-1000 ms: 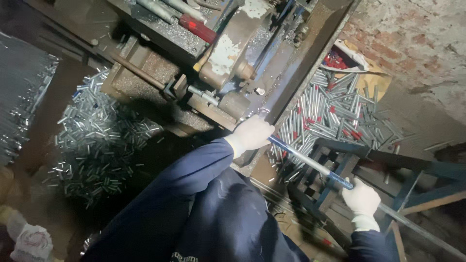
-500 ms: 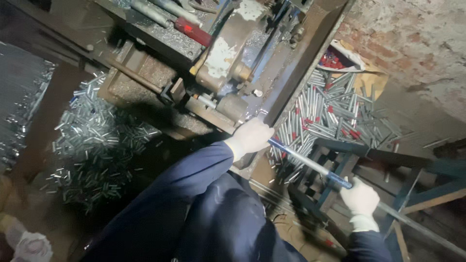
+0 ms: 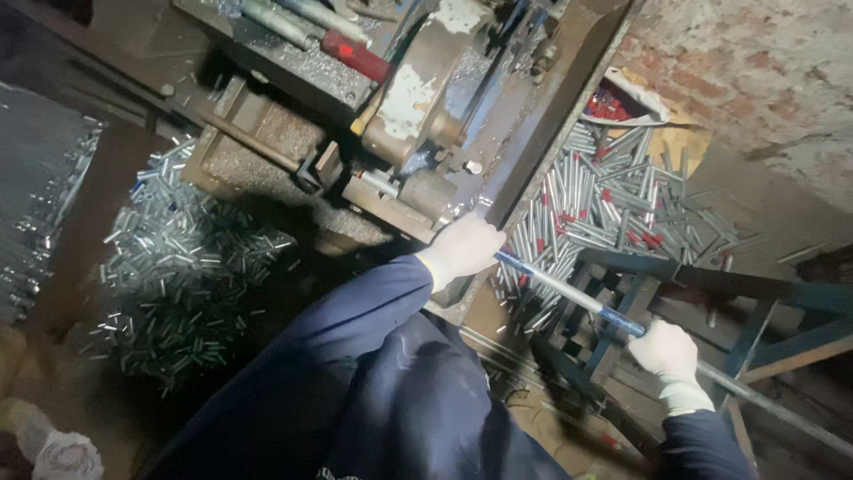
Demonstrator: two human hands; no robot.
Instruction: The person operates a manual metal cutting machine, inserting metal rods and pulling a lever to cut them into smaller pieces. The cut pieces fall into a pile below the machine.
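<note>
A long thin metal rod [image 3: 569, 294] with blue marks runs from the machine down to the lower right. My left hand [image 3: 462, 249], in a white glove, grips the rod's upper end right at the edge of a worn metal cutting machine [image 3: 426, 107]. My right hand [image 3: 668, 351], also gloved, holds the same rod farther down, above a dark blue metal stand [image 3: 755, 293]. Both of my sleeves are dark blue.
A heap of short cut metal tubes [image 3: 169, 276] lies on the floor at the left. Longer tubes [image 3: 613, 200], some with red ends, lie at the right below a brick wall [image 3: 746, 80]. A red-handled tool [image 3: 355, 55] rests on the machine top.
The view has shifted slightly. Both hands stay on the rod in nearly the same places beside the machine.
</note>
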